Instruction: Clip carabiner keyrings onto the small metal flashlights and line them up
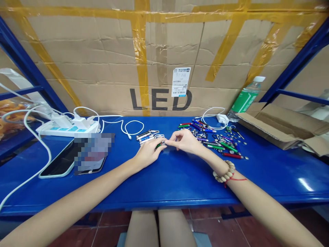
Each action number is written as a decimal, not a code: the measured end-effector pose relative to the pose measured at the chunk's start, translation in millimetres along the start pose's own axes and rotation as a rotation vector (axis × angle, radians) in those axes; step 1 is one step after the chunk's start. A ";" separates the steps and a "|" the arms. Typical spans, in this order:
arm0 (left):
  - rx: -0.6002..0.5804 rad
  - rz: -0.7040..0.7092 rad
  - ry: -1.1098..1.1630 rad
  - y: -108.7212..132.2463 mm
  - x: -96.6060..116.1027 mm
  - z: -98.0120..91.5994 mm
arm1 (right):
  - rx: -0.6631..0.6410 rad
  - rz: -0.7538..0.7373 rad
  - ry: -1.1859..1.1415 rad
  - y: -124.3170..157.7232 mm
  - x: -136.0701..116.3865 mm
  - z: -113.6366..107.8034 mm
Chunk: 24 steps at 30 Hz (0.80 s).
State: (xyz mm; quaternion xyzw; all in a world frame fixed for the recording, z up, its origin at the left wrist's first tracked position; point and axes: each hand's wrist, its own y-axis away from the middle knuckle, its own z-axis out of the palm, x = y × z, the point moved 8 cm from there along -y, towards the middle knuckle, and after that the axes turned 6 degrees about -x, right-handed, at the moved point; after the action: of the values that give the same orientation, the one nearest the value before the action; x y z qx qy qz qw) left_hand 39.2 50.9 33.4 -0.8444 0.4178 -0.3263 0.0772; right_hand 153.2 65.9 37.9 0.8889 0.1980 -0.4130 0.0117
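My left hand (149, 151) is closed around a green mini flashlight (158, 145), mostly hidden by the fingers. Thumb and fingers of my right hand (185, 141) pinch together at the flashlight's end, against the left fingertips; what lies in that pinch is too small to make out. Just behind my left hand, several mini flashlights (147, 136) with metal clips lie side by side. To the right of my right hand spreads a loose pile of coloured flashlight tubes (215, 145) in red, green, blue and purple, with small round silver pieces among them.
Two phones, one pale-edged (58, 164) and one blurred over (94, 154), lie at left before a white power strip (68, 127) with cables. A plastic bottle (246, 99) leans at the back right near an open cardboard box (280, 125). A large carton (108, 68) walls the back.
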 end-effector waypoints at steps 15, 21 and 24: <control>-0.008 -0.094 0.027 -1.6 -1.3 -3.2 | 0.018 -0.333 -0.011 6.5 -31.0 -16.5; -0.058 -0.047 0.048 -0.8 2.3 0.0 | 0.013 -0.408 -0.052 7.8 -33.9 -16.6; -0.092 -0.037 0.052 0.0 1.3 2.9 | 0.034 -0.383 -0.009 7.1 -30.9 -14.3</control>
State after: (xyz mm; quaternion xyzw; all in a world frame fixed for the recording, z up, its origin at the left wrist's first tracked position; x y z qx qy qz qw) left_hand 41.6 49.5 31.7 -0.8457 0.4186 -0.3302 0.0216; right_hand 148.2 51.4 69.1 0.8331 0.3565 -0.4150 -0.0814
